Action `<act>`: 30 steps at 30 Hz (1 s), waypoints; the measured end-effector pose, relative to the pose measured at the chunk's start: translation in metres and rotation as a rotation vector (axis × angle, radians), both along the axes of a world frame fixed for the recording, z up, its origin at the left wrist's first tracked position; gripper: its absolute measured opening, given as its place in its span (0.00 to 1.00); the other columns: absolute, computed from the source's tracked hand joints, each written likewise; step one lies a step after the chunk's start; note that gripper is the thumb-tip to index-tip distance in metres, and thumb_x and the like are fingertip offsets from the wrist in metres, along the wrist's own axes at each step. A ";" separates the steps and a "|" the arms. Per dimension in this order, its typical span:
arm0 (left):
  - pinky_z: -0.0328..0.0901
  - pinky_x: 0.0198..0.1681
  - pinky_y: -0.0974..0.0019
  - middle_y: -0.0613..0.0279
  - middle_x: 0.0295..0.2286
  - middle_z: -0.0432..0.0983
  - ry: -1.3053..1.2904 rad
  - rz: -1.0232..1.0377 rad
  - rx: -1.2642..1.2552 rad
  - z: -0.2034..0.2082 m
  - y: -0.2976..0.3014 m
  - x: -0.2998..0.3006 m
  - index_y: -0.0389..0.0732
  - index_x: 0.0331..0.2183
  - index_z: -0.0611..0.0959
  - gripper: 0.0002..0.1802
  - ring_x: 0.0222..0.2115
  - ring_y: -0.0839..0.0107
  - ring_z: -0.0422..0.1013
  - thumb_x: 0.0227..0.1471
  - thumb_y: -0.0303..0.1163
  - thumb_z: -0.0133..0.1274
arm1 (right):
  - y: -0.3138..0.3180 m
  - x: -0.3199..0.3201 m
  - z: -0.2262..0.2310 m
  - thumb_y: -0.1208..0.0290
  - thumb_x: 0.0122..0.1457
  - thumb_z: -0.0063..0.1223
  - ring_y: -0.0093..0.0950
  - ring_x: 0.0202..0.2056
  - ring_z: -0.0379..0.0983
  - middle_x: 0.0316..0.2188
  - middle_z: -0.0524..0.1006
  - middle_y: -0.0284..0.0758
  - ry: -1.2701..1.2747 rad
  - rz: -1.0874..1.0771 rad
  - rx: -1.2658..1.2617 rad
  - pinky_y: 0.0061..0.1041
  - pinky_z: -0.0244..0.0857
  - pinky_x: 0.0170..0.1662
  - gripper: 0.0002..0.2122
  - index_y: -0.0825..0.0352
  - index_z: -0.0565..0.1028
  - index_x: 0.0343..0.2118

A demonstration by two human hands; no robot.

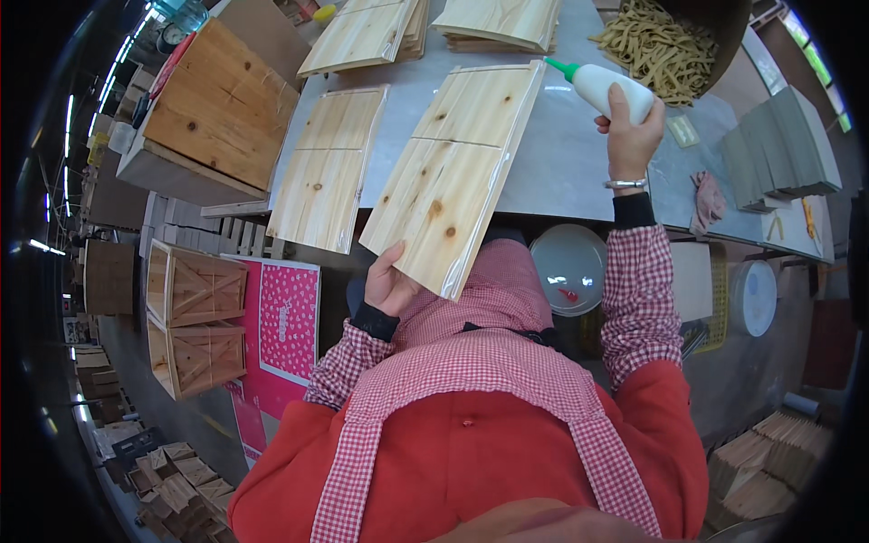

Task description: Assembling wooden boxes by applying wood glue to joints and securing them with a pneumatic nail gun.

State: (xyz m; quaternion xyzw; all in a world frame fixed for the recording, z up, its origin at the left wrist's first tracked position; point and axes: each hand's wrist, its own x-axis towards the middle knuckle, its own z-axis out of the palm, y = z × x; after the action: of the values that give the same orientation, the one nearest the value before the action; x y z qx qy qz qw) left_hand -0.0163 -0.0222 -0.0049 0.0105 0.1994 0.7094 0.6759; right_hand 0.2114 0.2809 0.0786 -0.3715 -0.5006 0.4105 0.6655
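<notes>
My left hand [391, 282] grips the near lower corner of a pale wooden board [444, 185]. This board is tilted, with a groove across its upper part, dark knots and a shiny wet-looking line along its right edge. In my right hand [632, 136] is a white glue bottle [605, 89] with a green nozzle, its tip close to the board's far right corner. A second grooved wooden board [326, 167] lies just left of the first, partly past the table edge, with a similar shiny right edge.
Stacked boards [362, 36] and another stack [498, 20] stand at the back of the pale table [552, 172]. A wooden box [222, 100] is at left. Thin wood strips [652, 50] fill a container at far right; grey blocks [783, 149] and a pink cloth [708, 201] lie nearer.
</notes>
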 end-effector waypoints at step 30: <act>0.49 0.62 0.48 0.49 0.59 0.57 0.086 0.332 0.343 0.016 -0.013 -0.060 0.35 0.60 0.59 0.30 0.59 0.55 0.56 0.59 0.33 0.46 | 0.073 0.209 -0.090 0.69 0.42 0.62 0.36 0.36 0.67 0.33 0.69 0.39 -0.805 -0.737 0.052 0.34 0.63 0.42 0.19 0.69 0.64 0.33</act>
State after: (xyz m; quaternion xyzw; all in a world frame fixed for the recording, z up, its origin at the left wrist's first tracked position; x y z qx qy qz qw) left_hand -0.0767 -0.0351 0.0115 0.1224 0.1035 0.8333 0.5291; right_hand 0.4200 0.3539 -0.0112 -0.6335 -0.5624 -0.0372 0.5300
